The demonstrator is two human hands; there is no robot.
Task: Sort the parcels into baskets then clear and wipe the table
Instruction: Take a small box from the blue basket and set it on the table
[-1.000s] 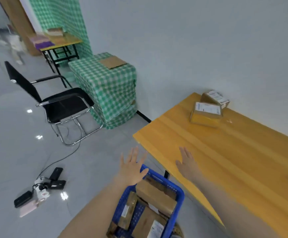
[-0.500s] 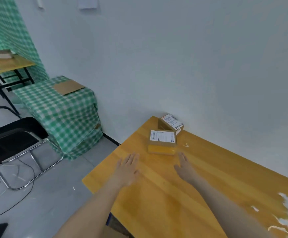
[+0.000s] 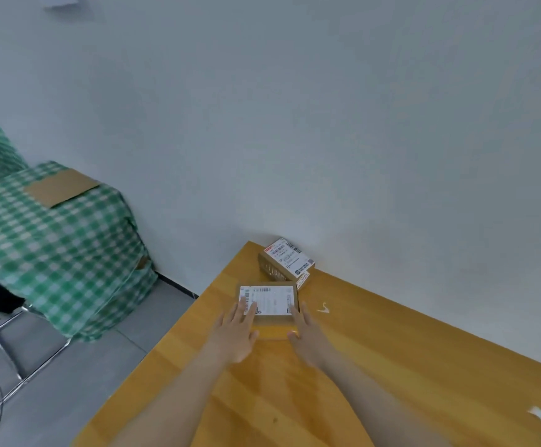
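Parcel-sorting step: the left hand (image 3: 237,330) lay on the labelled parcel (image 3: 274,300) near the table's (image 3: 391,366) far corner, fingers (image 3: 246,309) straight, slightly spread. The right hand (image 3: 308,333) flanked its right side, fingers straight, nothing gripped. Next, I judged, both should close and lift it basketward.

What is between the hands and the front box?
Nothing visible. The left hand and right hand both touch the front parcel. The other parcel sits behind it by the wall, out of the way.
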